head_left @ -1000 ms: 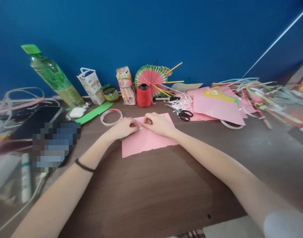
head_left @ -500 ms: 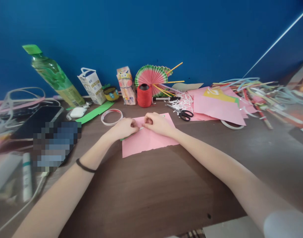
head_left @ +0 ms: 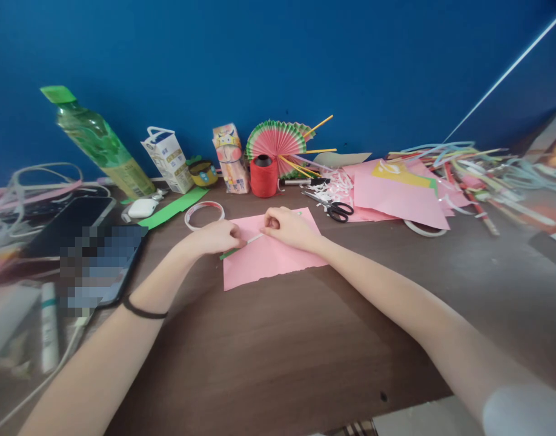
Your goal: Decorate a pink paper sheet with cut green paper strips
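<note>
A pink paper sheet [head_left: 264, 266] with a ragged near edge lies flat on the table. Along it runs a narrow white strip [head_left: 255, 238], stretching between my two hands. My left hand [head_left: 217, 236] is closed at the strip's left end, over the sheet's left edge. A green edge [head_left: 228, 254] shows just below those fingers. My right hand [head_left: 287, 229] rests on the sheet with thumb and forefinger pinched at the strip's right end. Its curled fingers partly hide what they grip. A tape roll [head_left: 187, 217] lies flat just beyond my left hand.
Black scissors [head_left: 339, 211] and white paper scraps lie right of the red thread spool [head_left: 263, 178]. A folded paper fan [head_left: 277, 140] leans at the blue wall. Pink sheets [head_left: 398, 197] are piled at right. A green bottle [head_left: 100, 142], cartons and phones stand or lie at left.
My left hand has slid left, away from my right hand, and more of the white strip shows between them. The right hand stays where it was on the sheet.
</note>
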Demonstrator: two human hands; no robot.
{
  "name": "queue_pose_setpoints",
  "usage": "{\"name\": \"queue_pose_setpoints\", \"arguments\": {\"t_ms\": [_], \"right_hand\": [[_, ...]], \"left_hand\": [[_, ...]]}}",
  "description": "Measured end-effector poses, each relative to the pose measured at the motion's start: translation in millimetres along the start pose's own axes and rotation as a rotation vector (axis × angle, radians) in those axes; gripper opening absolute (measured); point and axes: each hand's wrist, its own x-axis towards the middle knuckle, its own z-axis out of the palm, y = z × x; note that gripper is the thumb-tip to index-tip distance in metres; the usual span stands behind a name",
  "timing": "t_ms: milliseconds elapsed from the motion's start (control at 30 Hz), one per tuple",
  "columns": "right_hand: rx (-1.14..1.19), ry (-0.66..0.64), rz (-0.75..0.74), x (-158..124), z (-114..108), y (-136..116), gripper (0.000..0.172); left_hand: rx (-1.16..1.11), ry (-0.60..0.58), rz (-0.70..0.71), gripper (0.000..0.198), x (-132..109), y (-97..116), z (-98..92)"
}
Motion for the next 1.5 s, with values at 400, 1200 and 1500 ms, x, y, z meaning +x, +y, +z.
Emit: {"name": "queue_pose_setpoints", "arguments": {"t_ms": [400,1200,1500], "right_hand": [[-0.132,0.158,0.080,-1,-3,0,0.009],[0.050,0.296,0.005,-3,-4,3,0.014],[0.029,0.353,-0.280,-11,-2,-15,0.023]], "left_hand": [[0.198,0.453,-0.189,0.027,-6,-12,-14.3],[-0.348,0.624,0.298,0.021,7,14,37.7],[-0.298,0.715,0.308,0.028,5,13,41.7]]}}
